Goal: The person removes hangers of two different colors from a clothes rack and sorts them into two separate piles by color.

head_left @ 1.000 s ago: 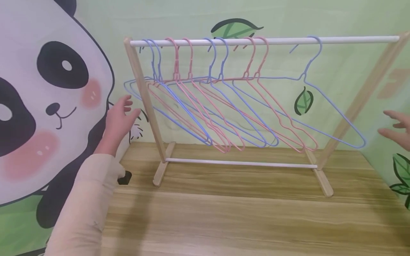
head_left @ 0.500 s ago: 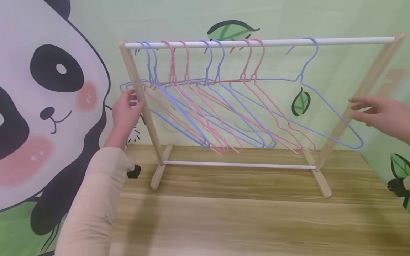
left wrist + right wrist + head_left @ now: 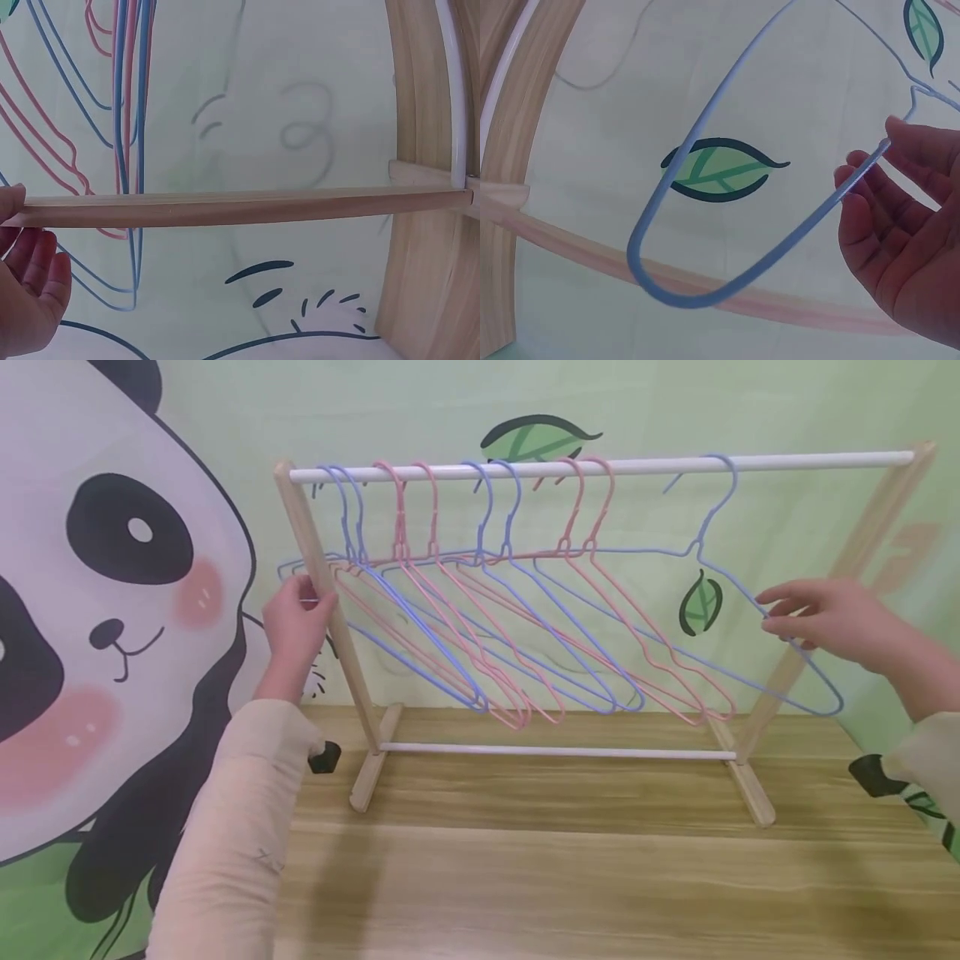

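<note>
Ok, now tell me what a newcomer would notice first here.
Probably the huge cartoon panda filling the left of the head view. Next, the pink and blue wire hangers along the white top rail, with one blue hanger set apart toward the right. Then the left hand on the left wooden post, the right hand at that lone hanger.

Arms (image 3: 232, 835) outstretched, left fingers (image 3: 56, 281) and right fingers (image 3: 857, 229) bent
</note>
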A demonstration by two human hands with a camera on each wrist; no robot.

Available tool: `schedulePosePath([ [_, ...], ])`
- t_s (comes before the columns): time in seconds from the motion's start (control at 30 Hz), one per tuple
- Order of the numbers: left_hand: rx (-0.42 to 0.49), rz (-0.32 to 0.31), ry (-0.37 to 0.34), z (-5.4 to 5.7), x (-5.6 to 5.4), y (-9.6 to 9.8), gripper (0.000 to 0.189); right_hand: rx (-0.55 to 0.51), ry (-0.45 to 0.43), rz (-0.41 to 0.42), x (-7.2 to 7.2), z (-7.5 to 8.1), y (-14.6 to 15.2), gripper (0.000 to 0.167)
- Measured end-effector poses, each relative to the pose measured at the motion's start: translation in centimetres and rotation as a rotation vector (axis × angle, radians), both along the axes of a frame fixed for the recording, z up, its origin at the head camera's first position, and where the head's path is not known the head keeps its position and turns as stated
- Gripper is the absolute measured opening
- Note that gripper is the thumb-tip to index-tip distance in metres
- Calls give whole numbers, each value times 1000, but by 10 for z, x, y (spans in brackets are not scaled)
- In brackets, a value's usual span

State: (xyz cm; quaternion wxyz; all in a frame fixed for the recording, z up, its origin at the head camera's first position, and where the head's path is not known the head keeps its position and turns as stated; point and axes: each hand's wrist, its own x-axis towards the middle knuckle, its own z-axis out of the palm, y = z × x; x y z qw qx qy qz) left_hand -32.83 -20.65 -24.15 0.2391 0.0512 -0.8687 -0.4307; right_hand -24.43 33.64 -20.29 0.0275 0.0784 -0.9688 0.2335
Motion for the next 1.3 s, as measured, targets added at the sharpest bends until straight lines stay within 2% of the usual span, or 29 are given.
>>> schedulePosePath([
  [0.17,2,4,-13,-2,-2,1,36,-12,-8,5,-4,0,-3,39],
  [0.33,-24,2,-3,-3,-4,2,33,-3,24,11,-2,4,-6,31],
  [0.6,-54,-2,-8,0,-2,3,30,13,83,1,4,14,2,29],
  [0.9,-65,-8,-2,1,-3,5,28,42,166,-52,14,24,20,26],
  [1.1,-63,-8,3,1,-2,5,27,31,205,-50,27,15,36,24],
  [1.3,-68,-8,-1,2,-1,5,27,79,199,-36,42,1,46,20],
])
